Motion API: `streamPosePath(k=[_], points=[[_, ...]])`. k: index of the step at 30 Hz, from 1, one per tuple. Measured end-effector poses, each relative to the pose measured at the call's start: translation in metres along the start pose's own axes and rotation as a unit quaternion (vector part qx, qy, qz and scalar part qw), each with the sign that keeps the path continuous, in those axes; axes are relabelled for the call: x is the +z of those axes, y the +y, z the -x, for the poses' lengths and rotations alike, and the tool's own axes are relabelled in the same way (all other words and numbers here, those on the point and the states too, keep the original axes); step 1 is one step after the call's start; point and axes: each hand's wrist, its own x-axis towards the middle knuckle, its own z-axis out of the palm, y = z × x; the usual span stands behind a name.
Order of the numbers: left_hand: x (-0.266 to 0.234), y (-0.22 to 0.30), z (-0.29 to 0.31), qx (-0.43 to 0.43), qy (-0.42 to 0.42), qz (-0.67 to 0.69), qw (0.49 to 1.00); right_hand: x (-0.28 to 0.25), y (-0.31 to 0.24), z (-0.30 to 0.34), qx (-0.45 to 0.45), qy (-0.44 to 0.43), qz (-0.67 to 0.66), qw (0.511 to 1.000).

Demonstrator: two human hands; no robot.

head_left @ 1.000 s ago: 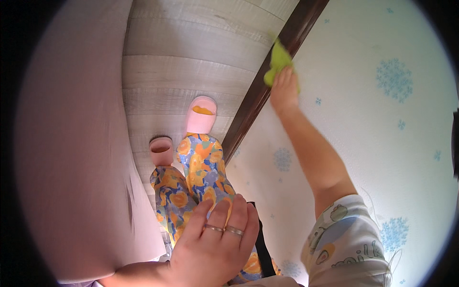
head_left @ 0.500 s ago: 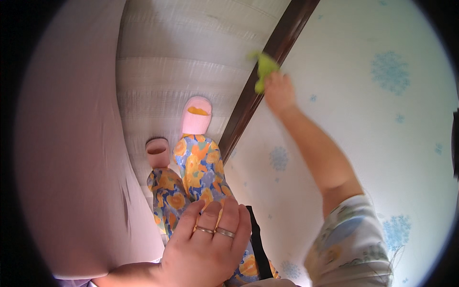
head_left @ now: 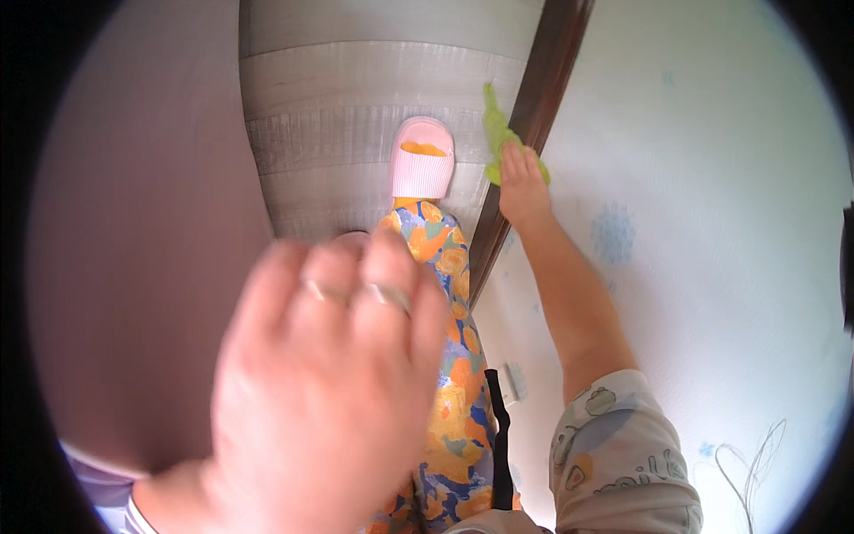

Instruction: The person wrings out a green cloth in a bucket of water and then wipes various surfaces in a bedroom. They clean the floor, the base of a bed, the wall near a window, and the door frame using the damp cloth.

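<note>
My right hand [head_left: 520, 187] presses a small green cloth [head_left: 500, 133] against the dark brown baseboard [head_left: 534, 116] at the foot of a pale wall with blue flower prints [head_left: 712, 222]. My left hand [head_left: 329, 400] is raised close to the camera, blurred, its fingers together and two rings on them, holding nothing that I can see. Below it are my legs in flowered orange and blue trousers [head_left: 449, 374] and a pink slipper [head_left: 422, 158] on the grey wood-pattern floor [head_left: 356, 98].
A large mauve surface [head_left: 142, 249] fills the left side. A small white wall socket [head_left: 511, 383] and a black strap [head_left: 498, 436] sit low beside my leg. A thin cable [head_left: 756, 463] lies against the wall at the lower right.
My right hand has slid the green cloth down along the baseboard toward me. My left hand has risen much nearer the camera and covers the second slipper. The view has tilted.
</note>
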Motion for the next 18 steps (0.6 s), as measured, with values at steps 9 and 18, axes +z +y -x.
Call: streamPosePath(k=[9,18], points=[[-0.022,-0.107,-0.13,-0.016,0.076,-0.104,0.992,-0.05,0.089,-0.101,0.098,-0.004,-0.017,0.995],[0.083,-0.105,-0.175,-0.096,-0.141,0.173,0.97,-0.032,0.057,-0.088,0.108,-0.043,0.063,0.991]])
